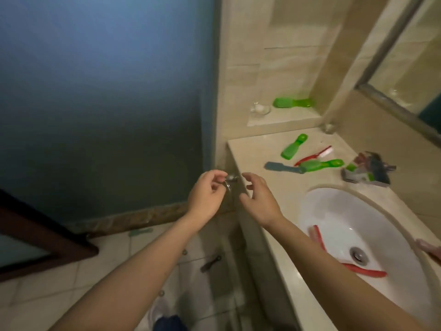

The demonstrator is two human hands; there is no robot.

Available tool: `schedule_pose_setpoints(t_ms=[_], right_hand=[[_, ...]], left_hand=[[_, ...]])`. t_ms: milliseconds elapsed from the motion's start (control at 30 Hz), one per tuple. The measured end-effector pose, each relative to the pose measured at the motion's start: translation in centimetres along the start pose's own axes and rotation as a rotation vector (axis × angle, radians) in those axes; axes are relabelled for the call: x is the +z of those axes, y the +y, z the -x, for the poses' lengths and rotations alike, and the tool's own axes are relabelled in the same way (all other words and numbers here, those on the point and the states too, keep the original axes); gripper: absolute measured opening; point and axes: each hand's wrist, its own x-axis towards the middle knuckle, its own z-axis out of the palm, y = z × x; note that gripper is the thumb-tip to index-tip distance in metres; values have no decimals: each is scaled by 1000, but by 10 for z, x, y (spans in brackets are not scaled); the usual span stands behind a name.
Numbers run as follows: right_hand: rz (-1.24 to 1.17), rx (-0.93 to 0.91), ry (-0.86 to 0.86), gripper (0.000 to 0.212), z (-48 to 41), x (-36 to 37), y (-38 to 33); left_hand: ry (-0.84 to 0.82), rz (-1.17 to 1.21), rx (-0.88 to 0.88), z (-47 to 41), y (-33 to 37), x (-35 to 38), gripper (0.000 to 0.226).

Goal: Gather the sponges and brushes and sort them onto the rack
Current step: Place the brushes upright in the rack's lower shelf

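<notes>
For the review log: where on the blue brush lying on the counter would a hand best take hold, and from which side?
Likely its broad left end, reached from the front edge of the counter. That end of the blue brush lies flat and free, while its narrow end runs against the green brush beside it.

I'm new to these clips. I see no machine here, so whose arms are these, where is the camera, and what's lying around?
There is no machine. A person works with bare hands, and the single picture comes from a camera on their head, looking down into a bathroom. The left hand pinches a small metal fitting at the counter's corner. The right hand is open beside it, holding nothing. On the counter lie a far green brush, a near green brush, a blue-grey brush and a red toothbrush. A second red toothbrush lies in the sink. A ledge green brush sits higher up, near a glass dish.
</notes>
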Motion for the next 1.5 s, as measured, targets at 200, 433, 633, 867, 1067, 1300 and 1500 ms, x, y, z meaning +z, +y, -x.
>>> schedule_pose_setpoints(t_ms=[200,433,633,867,1067,1300,1500], right_hand=[[-2,54,-164,57,-20,97,-40],[-68,130,-304,54,-31,225,-74],[-30,175,-471,53,-36,316,-75],[20,224,-615,52,-51,408,-31],[79,243,-718,51,-72,511,41],[214,158,-879,52,-65,640,159],[325,85,-948,47,-53,736,244]], left_hand=[[27,-28,-134,3,-83,-85,43],[37,-108,-337,8,-180,-177,32],[96,-64,-495,22,-251,-224,37],[93,-116,-691,49,-351,-224,37],[90,-162,-835,63,-456,-194,39],[75,-173,-960,86,-602,-123,37],[100,-196,-1068,109,-713,-68,36]])
